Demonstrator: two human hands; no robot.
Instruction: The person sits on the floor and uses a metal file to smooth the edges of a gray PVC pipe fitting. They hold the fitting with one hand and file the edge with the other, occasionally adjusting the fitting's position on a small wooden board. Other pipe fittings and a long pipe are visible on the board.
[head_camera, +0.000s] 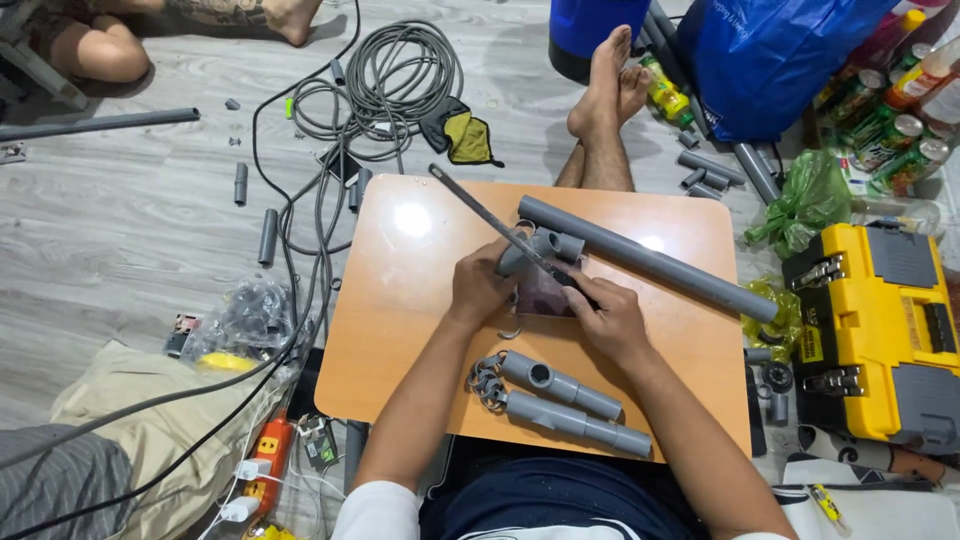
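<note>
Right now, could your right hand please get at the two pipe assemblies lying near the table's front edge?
Probably yes: the pipe assemblies lie bare on the table just below the right hand, nothing between, though that hand holds a saw.

A large blue bag (770, 60) with pale print stands on the floor at the upper right. Just right of it, a cluster of drink cans (885, 125) with green-and-red labels lies beside bottles (925, 75) with orange and white wrapping. A small yellow-green bottle (665, 95) with a printed label lies left of the blue bag. A crumpled green plastic bag (805, 200) sits above the yellow toolbox (880, 320), which carries a black-and-yellow sticker (809, 345) on its left edge. No screens are visible.
</note>
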